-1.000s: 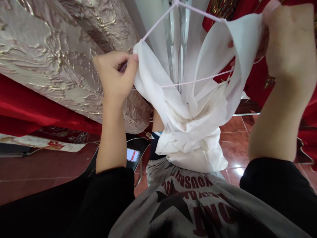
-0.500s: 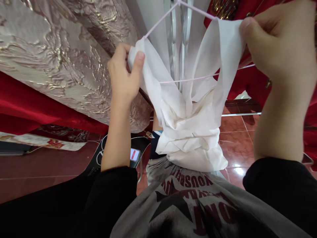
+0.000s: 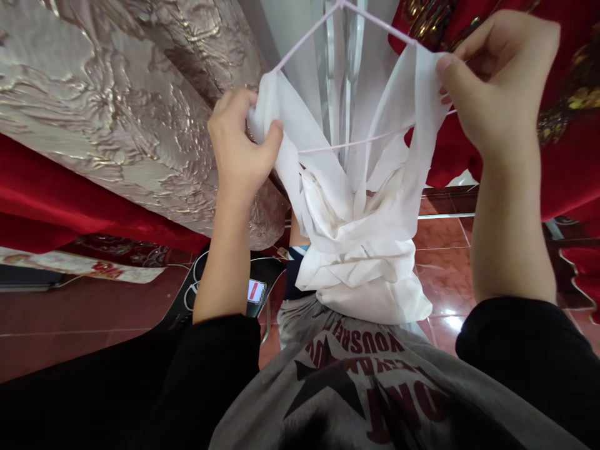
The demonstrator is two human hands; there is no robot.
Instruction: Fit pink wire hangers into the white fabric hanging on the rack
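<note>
A white garment with wide shoulder straps hangs on a pale pink hanger, its lower part bunched in folds at my lap. At the left shoulder, my left hand grips the strap, fingers behind the cloth and thumb in front. My right hand pinches the outer edge of the right strap between thumb and fingers. The hanger's thin lower bar crosses behind the straps. Cloth hides some of my left fingertips.
Shiny embossed drapery hangs at the left, above red cloth. Red garments with gold decoration hang at the right. A phone and white cable lie on a black seat. Reddish tiles cover the floor.
My right hand has moved left and slightly down with its strap, drawing the straps a little closer together. My left hand has shifted slightly right and down, its thumb lower on the cloth.
</note>
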